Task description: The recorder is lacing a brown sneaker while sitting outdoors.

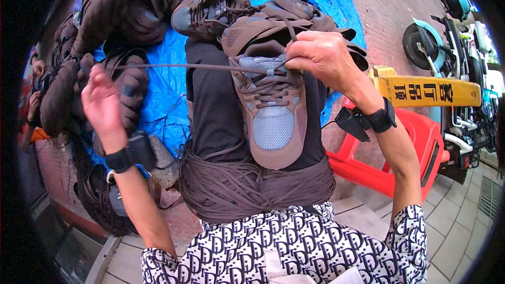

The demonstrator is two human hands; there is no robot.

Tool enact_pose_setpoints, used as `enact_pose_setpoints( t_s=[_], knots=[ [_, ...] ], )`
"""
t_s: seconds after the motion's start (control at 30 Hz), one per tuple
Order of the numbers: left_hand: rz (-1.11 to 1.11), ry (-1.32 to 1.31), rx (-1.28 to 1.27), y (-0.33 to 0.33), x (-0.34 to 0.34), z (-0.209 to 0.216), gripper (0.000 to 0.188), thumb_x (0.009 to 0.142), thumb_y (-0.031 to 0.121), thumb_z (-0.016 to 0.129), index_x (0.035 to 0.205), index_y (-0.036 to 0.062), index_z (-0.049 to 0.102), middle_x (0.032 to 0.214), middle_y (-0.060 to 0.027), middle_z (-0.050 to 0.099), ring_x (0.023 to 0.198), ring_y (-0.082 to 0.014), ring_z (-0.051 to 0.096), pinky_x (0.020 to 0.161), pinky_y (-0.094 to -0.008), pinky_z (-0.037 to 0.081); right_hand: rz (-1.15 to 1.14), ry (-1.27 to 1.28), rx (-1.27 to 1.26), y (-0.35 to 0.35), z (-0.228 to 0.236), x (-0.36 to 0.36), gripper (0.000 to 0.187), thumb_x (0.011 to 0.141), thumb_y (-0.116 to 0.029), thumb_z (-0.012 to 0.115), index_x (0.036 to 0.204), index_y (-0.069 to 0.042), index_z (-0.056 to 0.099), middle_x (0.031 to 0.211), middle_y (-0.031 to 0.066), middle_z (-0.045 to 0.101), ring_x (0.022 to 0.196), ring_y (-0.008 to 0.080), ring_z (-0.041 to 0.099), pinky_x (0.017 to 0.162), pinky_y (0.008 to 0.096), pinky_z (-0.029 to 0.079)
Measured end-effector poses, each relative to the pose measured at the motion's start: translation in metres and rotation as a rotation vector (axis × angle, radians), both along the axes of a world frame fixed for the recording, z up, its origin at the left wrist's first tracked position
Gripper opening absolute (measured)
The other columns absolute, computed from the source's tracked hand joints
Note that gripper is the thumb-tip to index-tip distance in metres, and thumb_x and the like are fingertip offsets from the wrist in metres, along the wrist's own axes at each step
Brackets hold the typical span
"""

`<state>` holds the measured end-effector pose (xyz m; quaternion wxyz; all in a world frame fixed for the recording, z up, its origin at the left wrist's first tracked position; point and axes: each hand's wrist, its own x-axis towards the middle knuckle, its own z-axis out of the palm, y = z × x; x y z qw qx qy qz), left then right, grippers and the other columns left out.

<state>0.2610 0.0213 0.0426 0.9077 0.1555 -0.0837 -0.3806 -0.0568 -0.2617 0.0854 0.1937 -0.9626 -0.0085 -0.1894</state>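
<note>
So we've got a brown sneaker (273, 110) lying sole-down on our lap, toe pointing back at us, with a grey-blue mesh panel on the toe and tongue. It sits on the black trouser leg (215, 105), right above a big loose bundle of brown laces (252, 184) piled across our thighs.

Our right hand (323, 58) is up at the top eyelets of the shoe, fingers curled shut and pinching the lace right where it comes out of the lacing. Our left hand (100, 102) is way out to the left, well apart from the shoe, and the brown shoelace (179, 66) runs taut in a nearly straight line between the two hands. The left fingers look closed around the far end of it, though motion blur makes the exact grip hard to make out.

Both wrists have black straps on them. Just beyond the shoe in our lap there's another brown sneaker (210, 8) of the same kind lying on a blue tarp (163, 100), and more brown shoes (121, 5) are heaped to the upper left. On our right there's a red plastic stool (415, 142), a yellow barrier bar (426, 90), and a parked scooter (436, 37) on the brick paving.
</note>
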Motion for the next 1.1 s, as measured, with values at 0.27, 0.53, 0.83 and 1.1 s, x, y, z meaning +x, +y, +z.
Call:
enact_pose_setpoints(
  t_s=[0.27,0.53,0.83,1.1],
  knots=[
    [0.156,-0.068,0.268,0.084,0.1,-0.065,0.026,0.077,-0.007,0.045,0.101,-0.016,0.043,0.103,-0.0233,0.052,0.09,-0.0285,0.055,0.082,-0.0317,0.05,-0.072,0.052,-0.219,-0.03,0.024,-0.038,0.011,0.068,-0.013,0.064,0.069,-0.004,0.058,0.068,0.006,0.058,0.062,0.0207,0.057,0.054,0.028,0.044],
    [0.069,-0.122,0.382,0.033,0.043,-0.048,0.02,0.084,0.002,0.049,0.099,-0.0109,0.05,0.102,-0.0207,0.055,0.096,-0.0271,0.056,0.087,-0.0339,0.047,-0.308,0.118,0.193,-0.02,0.014,-0.058,0.01,0.068,-0.009,0.065,0.074,-0.002,0.063,0.068,0.0084,0.059,0.062,0.0183,0.058,0.055,0.0263,0.045],
    [-0.025,-0.98,0.804,-0.061,-0.085,0.018,0.014,0.085,0.006,0.05,0.096,-0.0006,0.056,0.084,-0.0062,0.059,0.072,-0.013,0.059,0.065,-0.0233,0.047,-0.208,-0.087,1.441,-0.012,0.04,-0.034,0.019,0.068,-0.002,0.06,0.086,0.003,0.064,0.084,0.0087,0.063,0.078,0.0148,0.06,0.067,0.0218,0.046],
    [0.121,-0.625,0.672,-0.032,-0.028,0.035,0.023,0.086,0.006,0.049,0.106,-0.0025,0.052,0.095,-0.0112,0.058,0.081,-0.0182,0.059,0.073,-0.0272,0.049,0.016,-0.023,0.064,0.013,0.01,-0.01,0.014,0.059,-0.001,0.06,0.073,-0.002,0.059,0.069,0.0018,0.054,0.066,0.0152,0.055,0.057,0.0263,0.044]
  ],
)
